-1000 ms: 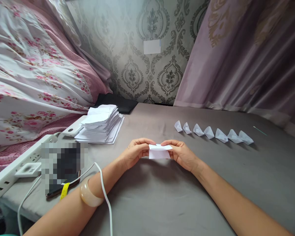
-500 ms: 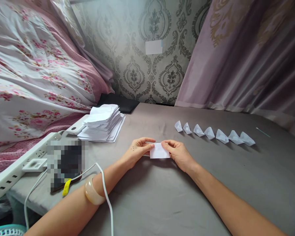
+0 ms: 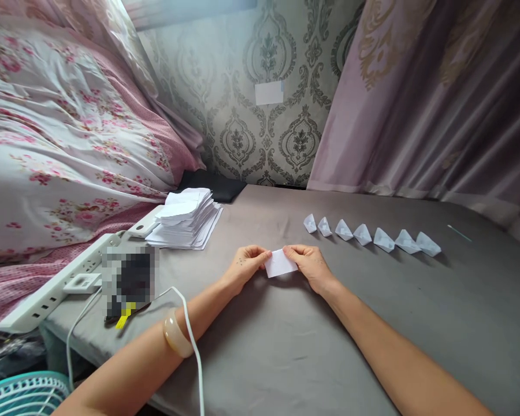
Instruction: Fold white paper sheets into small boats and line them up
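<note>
A small folded piece of white paper [image 3: 281, 264] is held between my two hands above the grey cloth surface [image 3: 277, 346]. My left hand [image 3: 248, 263] pinches its left upper corner, thumb on top. On the other side, my right hand [image 3: 308, 264] grips the right upper corner, also with the thumb on top. The fingers behind the paper are partly hidden. To the right, several folded white paper boats [image 3: 363, 234] stand in a slanting row. A stack of white paper sheets [image 3: 184, 219] lies at the back left.
Left of my arm lie a power strip [image 3: 60, 283], a blurred-out dark device [image 3: 132, 280] and a white cable [image 3: 190, 329] crossing my forearm. A thin stick [image 3: 459, 233] rests far right. A turquoise basket [image 3: 26, 384] is at the lower left. Curtains [image 3: 385, 115] hang behind.
The paper has tilted, its right side now higher, and my left fingers have curled in closer. The view has shifted slightly; both hands keep hold of the paper.
</note>
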